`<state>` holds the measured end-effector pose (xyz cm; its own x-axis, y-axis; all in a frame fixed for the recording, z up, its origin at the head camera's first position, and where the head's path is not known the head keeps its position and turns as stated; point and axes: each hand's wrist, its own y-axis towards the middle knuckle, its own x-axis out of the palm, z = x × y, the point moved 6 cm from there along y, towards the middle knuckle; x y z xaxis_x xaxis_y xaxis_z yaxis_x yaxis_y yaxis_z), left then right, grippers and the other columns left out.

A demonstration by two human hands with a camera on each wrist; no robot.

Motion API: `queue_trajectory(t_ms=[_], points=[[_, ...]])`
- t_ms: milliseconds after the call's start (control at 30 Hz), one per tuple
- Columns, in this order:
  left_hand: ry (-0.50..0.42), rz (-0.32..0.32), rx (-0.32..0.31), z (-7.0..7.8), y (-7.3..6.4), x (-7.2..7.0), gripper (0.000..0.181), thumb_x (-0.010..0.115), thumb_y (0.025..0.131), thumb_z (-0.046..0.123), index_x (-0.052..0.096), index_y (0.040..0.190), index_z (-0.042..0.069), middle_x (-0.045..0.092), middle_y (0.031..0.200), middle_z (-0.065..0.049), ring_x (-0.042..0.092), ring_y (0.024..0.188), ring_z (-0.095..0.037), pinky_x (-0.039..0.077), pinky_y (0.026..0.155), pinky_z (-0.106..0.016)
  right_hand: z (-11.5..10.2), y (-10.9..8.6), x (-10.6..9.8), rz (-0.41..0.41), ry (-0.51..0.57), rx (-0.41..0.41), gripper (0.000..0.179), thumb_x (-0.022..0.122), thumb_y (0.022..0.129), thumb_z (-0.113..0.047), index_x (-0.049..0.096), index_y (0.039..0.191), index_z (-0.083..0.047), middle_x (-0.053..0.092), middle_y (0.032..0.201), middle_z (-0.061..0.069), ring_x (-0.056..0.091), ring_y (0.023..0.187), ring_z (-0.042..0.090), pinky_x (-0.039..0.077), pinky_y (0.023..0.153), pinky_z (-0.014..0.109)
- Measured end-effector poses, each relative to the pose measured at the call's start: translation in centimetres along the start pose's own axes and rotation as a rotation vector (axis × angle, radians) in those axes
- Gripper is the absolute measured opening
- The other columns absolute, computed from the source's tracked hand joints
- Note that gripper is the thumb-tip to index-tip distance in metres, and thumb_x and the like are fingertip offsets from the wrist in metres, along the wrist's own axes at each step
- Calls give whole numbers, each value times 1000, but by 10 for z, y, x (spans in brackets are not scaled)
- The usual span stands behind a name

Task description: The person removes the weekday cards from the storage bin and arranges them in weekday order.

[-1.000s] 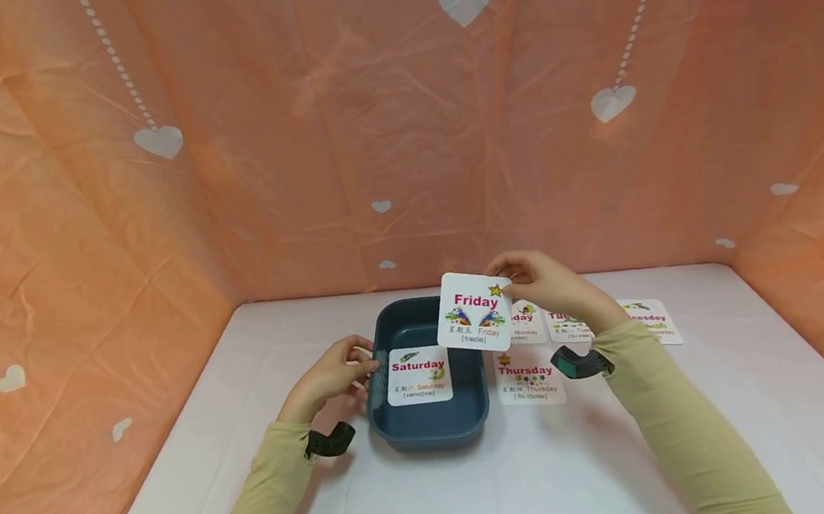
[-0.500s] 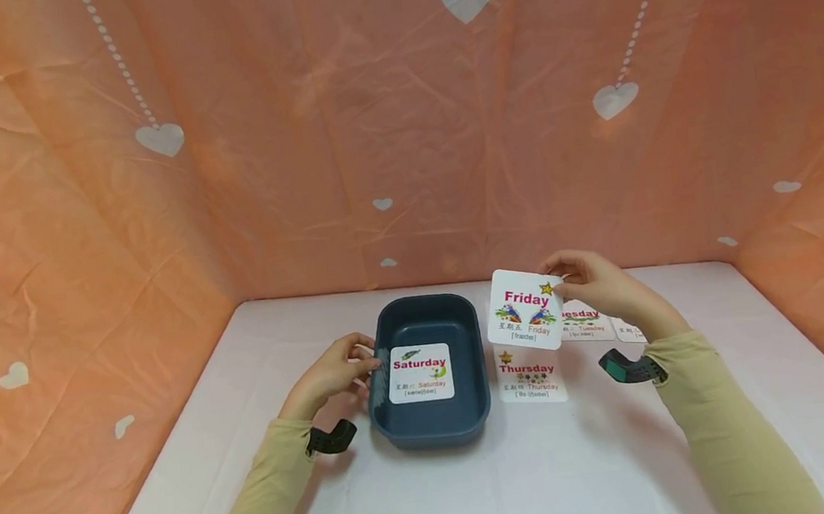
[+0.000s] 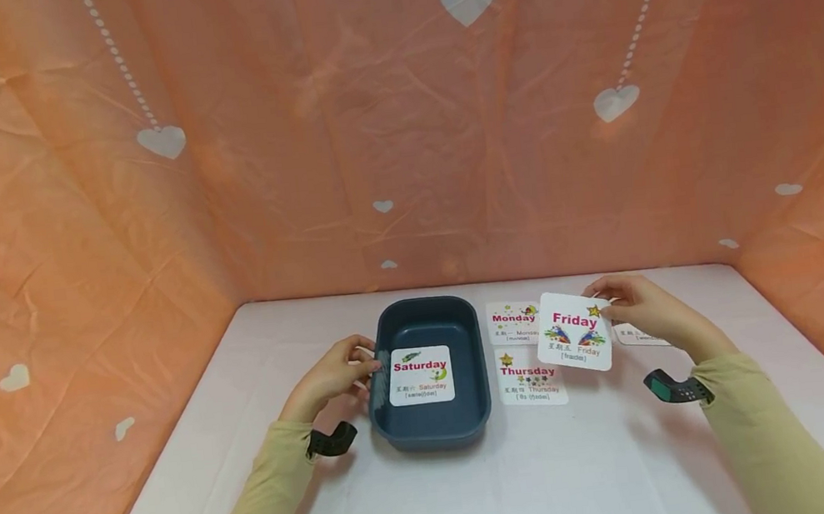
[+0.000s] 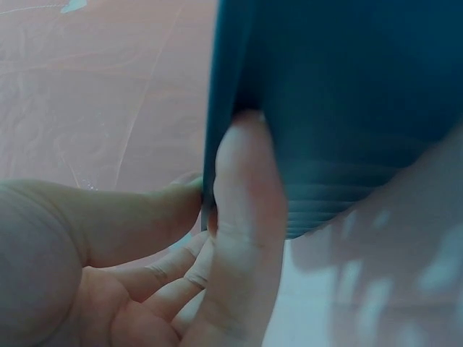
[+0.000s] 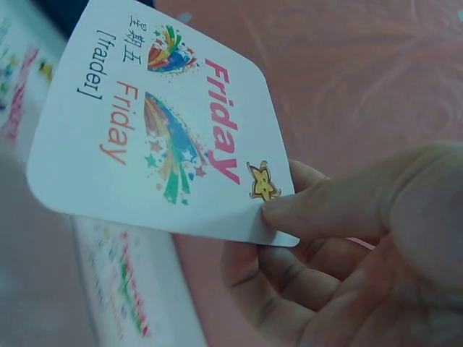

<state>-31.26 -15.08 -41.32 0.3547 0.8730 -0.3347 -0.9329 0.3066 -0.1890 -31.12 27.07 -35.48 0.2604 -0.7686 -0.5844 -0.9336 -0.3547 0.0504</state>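
A white square Friday card (image 3: pixel 573 332) is pinched at its upper right corner between the thumb and fingers of my right hand (image 3: pixel 639 308). It is raised over the table and tilted, and the right wrist view shows the thumb beside its star. My left hand (image 3: pixel 330 379) grips the left rim of a dark blue plastic bin (image 3: pixel 434 431); in the left wrist view, the thumb and fingers lie on either side of the bin's wall (image 4: pixel 318 94). Inside that bin lies a Saturday card (image 3: pixel 420 376). A Thursday card (image 3: pixel 530 377) rests on the table below and left of the Friday card.
Behind Thursday lies a Monday card (image 3: pixel 513 323), its right edge covered by the Friday card. Another card (image 3: pixel 639 335) shows partly under my right hand. The white table (image 3: pixel 556 476) ends at an orange cloth backdrop (image 3: pixel 417 164) with hearts.
My right hand has carried the Friday card rightward from the bin's edge past the Thursday card, and lower since half a second ago. My left hand and the bin have stayed in place.
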Motion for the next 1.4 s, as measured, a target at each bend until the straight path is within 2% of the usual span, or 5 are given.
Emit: queue_trajectory(t_ms=[233,567,833,1033,1400], points=[[9,13,-23,-1,0,0,32,56,95,2,44,124,-6,58,95,-20,58,66,-19,56,55,-36,25,-11,-5,0,-43,50,30,55,91,3,55,120,6,58,114,22,57,94,22,52,73,28],[-5,4,7,-2,1,0,30,55,95,0,44,122,-8,58,90,-18,56,62,-17,55,54,-34,53,-21,1,-52,14,139,29,51,91,6,53,119,8,55,117,24,58,94,23,55,75,31],[-4,4,17,-1,1,1,30,55,95,-1,44,121,-10,58,86,-15,57,61,-17,55,54,-34,65,-23,4,-58,-16,133,27,52,89,7,56,116,6,50,117,24,53,96,29,54,70,29],[9,13,2,-1,1,0,32,55,95,0,44,123,-9,58,87,-14,57,63,-17,55,54,-34,71,-21,9,-56,-27,154,30,53,85,9,57,114,6,55,109,19,55,90,26,51,67,28],[16,21,-14,-2,1,0,32,56,95,2,45,124,-7,58,90,-15,57,64,-19,56,56,-37,70,-19,15,-17,-159,104,34,66,75,6,62,108,3,58,106,18,52,83,23,45,65,26]])
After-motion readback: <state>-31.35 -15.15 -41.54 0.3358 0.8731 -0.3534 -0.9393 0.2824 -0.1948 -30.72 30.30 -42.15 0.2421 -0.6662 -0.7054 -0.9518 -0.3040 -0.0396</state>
